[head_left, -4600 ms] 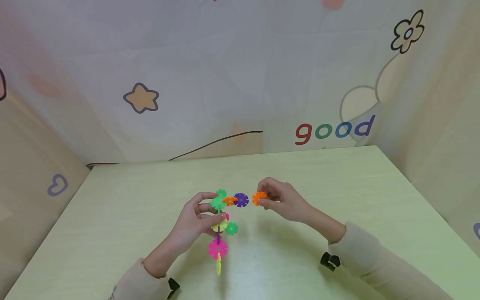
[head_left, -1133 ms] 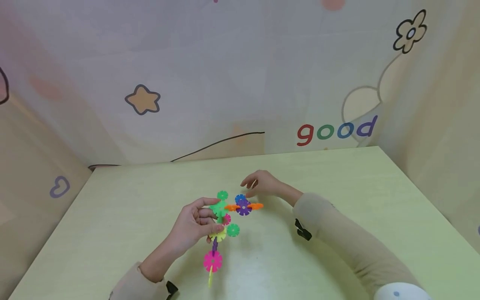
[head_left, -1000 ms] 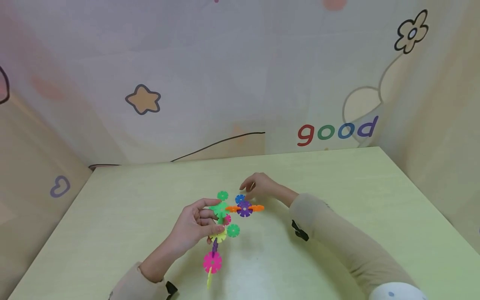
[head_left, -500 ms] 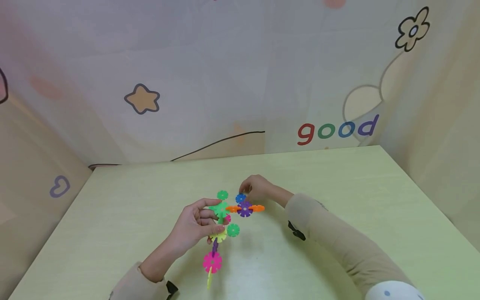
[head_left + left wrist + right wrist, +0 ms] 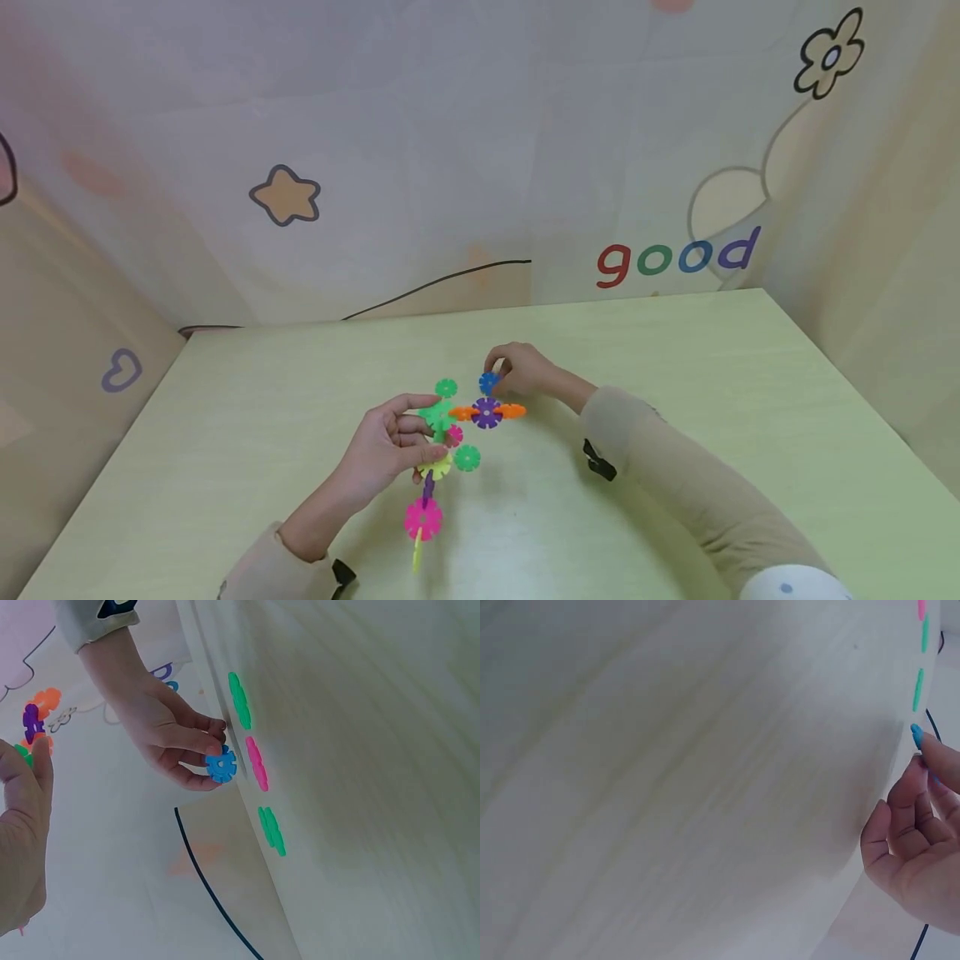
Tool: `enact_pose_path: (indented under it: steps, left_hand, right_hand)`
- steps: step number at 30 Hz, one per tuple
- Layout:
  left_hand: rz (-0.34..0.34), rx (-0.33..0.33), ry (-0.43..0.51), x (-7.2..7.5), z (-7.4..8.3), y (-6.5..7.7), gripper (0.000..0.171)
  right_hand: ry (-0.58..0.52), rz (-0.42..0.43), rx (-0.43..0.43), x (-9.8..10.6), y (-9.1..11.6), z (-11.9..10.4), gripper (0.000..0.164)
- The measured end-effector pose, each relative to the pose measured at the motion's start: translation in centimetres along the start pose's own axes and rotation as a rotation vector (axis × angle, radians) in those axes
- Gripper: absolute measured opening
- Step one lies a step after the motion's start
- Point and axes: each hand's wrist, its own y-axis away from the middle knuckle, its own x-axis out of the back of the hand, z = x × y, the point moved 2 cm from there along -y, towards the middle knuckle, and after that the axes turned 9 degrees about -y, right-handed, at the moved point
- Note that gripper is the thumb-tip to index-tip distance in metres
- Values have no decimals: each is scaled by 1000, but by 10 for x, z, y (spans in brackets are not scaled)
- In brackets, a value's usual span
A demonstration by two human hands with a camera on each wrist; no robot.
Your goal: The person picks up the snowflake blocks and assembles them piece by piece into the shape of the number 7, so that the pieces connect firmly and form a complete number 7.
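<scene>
My left hand (image 5: pixel 393 442) grips a chain of slotted flower-shaped plastic discs above the table. The chain has a green disc (image 5: pixel 437 414), a purple disc (image 5: pixel 487 413) between two orange ones, and a yellow disc (image 5: pixel 435 465) under my thumb. Below hang a thin purple disc seen edge-on, a pink disc (image 5: pixel 423 519) and an edge-on yellow disc (image 5: pixel 417 550). Just beyond the purple disc, my right hand (image 5: pixel 525 369) pinches a blue disc (image 5: pixel 221 764) between thumb and fingers. The left wrist view shows this pinch clearly; my left hand partly hides the chain there.
Loose discs lie on the pale table (image 5: pixel 637 375): a green one (image 5: pixel 446 388), a pink one (image 5: pixel 454 435) and another green one (image 5: pixel 467 457), close to the left hand. A printed cloth (image 5: pixel 405 167) rises behind the table's back edge.
The orange disc that my right hand held earlier is now joined to the purple disc. My right hand has reached to the blue disc, taken it and shifted it slightly away. My left hand keeps its grip.
</scene>
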Motion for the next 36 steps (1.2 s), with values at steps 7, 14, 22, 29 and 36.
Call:
enact_pose_path:
  steps: [7,14,22,29,36]
  left_hand:
    - [3,10,16,0,1,0,58]
    - [3,12,30,0,1,-1,61]
    - [2,10,17,-1,2,-2,60]
    - [0,3,28,0,1,-1,60]
    - [1,0,32,0,2,-2,60]
  right_hand:
    - [-63,9,42,10,13,-1,31]
    - [-164,3,99,16,31,-2,34]
    - [-266,-3,121,25,52,-5,36]
    - [-342,2,189,33,72,-8,35]
    - [-398,15,217,37,91,-9,38]
